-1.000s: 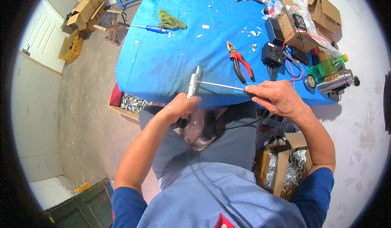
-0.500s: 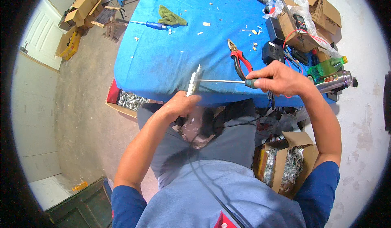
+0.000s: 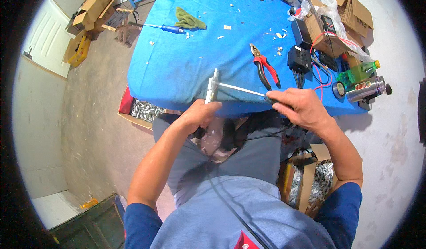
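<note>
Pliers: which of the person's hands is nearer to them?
Right. The right hand is just below and right of the pliers in the picture; the left hand is farther away, below and left.

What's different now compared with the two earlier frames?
The right hand, which had swung forward half a second ago, is back nearer the body, so its screwdriver slants again, handle end toward the person. Nothing was taken or let go: the left hand still holds the metal piece, and the pliers lie where they were.
</note>
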Tool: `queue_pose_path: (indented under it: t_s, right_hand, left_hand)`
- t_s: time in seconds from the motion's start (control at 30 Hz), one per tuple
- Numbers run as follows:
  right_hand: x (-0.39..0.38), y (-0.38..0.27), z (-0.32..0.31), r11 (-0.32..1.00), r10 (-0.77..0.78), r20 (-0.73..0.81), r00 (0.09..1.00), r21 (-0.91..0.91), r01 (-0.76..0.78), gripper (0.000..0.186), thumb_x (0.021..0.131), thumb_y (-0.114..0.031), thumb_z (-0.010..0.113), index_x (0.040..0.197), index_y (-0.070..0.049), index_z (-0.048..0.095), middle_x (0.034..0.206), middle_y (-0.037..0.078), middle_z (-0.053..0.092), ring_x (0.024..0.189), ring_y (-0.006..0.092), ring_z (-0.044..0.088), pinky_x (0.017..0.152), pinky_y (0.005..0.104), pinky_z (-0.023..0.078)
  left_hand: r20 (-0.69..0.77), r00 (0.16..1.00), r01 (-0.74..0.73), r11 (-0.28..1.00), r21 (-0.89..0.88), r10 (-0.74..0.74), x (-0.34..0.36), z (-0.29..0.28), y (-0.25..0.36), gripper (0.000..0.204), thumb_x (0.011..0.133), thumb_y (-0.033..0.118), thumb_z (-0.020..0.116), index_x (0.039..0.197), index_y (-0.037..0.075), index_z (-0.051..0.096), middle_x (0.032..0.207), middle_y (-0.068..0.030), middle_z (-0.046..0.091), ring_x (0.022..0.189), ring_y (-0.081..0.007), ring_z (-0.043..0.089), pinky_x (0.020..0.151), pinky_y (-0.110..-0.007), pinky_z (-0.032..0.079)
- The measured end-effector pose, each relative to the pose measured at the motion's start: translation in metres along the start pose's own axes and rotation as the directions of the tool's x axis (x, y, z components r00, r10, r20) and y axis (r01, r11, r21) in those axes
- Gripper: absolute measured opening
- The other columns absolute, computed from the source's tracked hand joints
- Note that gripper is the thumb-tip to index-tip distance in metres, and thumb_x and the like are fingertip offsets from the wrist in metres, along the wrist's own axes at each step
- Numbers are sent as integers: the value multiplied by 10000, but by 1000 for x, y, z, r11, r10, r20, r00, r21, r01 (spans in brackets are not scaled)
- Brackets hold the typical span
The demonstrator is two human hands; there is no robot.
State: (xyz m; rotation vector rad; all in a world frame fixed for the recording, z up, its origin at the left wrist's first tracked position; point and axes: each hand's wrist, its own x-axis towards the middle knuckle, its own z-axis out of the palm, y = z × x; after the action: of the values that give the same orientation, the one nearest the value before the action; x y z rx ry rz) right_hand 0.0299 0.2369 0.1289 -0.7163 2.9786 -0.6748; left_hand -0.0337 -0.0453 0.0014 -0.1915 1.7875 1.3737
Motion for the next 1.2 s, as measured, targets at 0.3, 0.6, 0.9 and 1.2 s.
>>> queue_pose_path:
  t_s: [0.3,0.6,0.9,1.2]
  right_hand:
    - [-10,-4,19,582,503,47,863,720,-379,341,913,-202,640,1216,-45,621,864,22,655,641,71,564,573,233,477]
    - [-29,-10,40,182,527,331,783,856,-484,411,904,-174,598,1297,-67,546,835,43,632,566,65,553,468,190,435]
    - [-31,-25,66,16,457,385,802,898,-440,428,923,-171,558,1322,-29,498,872,72,633,597,101,588,472,210,449]
    - [-55,-55,66,-12,469,467,749,852,-524,442,955,-188,496,1366,-37,437,883,82,640,607,108,584,433,207,415]
  left_hand:
    - [241,960,-14,885,-465,142,12,1,-19,409,916,399,594,655,160,387,563,57,309,476,-69,255,427,-252,172]
    - [241,956,58,700,-712,166,5,7,-23,454,942,470,504,663,115,450,533,6,377,421,-83,279,416,-234,219]
    - [132,978,-21,701,-713,164,4,13,-28,419,928,446,533,673,123,451,529,5,377,403,-85,256,414,-248,221]
    - [76,980,-71,681,-729,183,8,34,-25,433,933,443,532,671,141,367,518,16,323,409,-93,250,416,-255,209]
